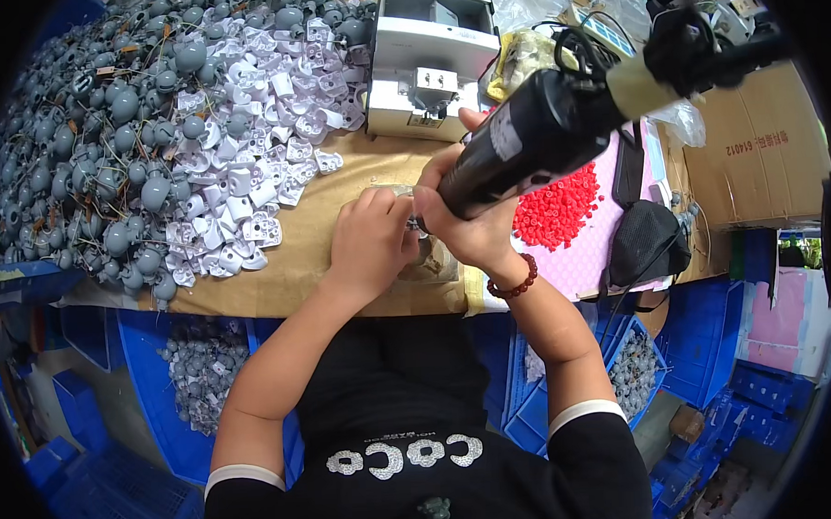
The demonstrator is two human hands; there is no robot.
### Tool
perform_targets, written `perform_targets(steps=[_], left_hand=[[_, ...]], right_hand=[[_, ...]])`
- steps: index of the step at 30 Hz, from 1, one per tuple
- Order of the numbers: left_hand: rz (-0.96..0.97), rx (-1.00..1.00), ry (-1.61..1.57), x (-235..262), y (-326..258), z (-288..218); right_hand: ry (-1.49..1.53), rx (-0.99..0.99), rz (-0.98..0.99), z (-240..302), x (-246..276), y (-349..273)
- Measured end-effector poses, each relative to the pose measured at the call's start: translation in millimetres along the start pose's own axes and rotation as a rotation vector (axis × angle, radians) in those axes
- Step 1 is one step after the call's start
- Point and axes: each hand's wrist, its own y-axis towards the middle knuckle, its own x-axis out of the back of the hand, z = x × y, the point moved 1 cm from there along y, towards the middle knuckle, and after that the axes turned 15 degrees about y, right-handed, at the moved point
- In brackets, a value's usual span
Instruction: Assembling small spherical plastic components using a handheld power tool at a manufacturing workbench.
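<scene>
My right hand (474, 227) is wrapped round the lower body of a black electric screwdriver (522, 143), which slants up to the right. My left hand (366, 236) is closed beside it, thumb and fingers pinched together close to my right thumb. Between the two hands a small dark, shiny bit (417, 224) shows, mostly hidden by the fingers, so what my left hand holds cannot be made out. Under the hands lies a flat, brownish see-through block (432, 266) on the brown-covered table (342, 286).
White plastic shells (250, 179) and grey round parts with wires (114, 152) are heaped at left. A white-and-grey machine (430, 64) stands behind my hands. Red small pieces (557, 209) and a black mesh pouch (648, 243) lie at right, near a cardboard box (754, 152). Blue bins (152, 392) stand below.
</scene>
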Motion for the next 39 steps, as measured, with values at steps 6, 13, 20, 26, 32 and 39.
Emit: perform_targets(steps=[6,13,20,26,32,39], left_hand=[[-0.034,-0.02,-0.021,2.4,6.0,2.5],[-0.018,0.01,-0.055,-1.7,3.8,2.1],[0.026,0.024,-0.106,-1.1,4.0,1.8],[0.14,0.137,-0.019,5.3,-1.5,0.0],[0.005,0.021,-0.074,-3.0,-10.8,2.3],[-0.057,-0.016,-0.062,-5.1,-18.5,2.0]], right_hand=[[-0.187,0.117,0.167,-6.1,8.1,-2.7],[-0.092,0.066,0.083,-4.8,1.8,-10.2],[-0.091,-0.007,0.051,-8.1,7.2,-9.5],[0.009,-0.233,-0.396,-11.7,54.9,31.0],[-0.164,-0.261,-0.469,-83.4,102.4,-4.3],[-0.665,0.106,-0.16,-45.1,69.7,-30.1]])
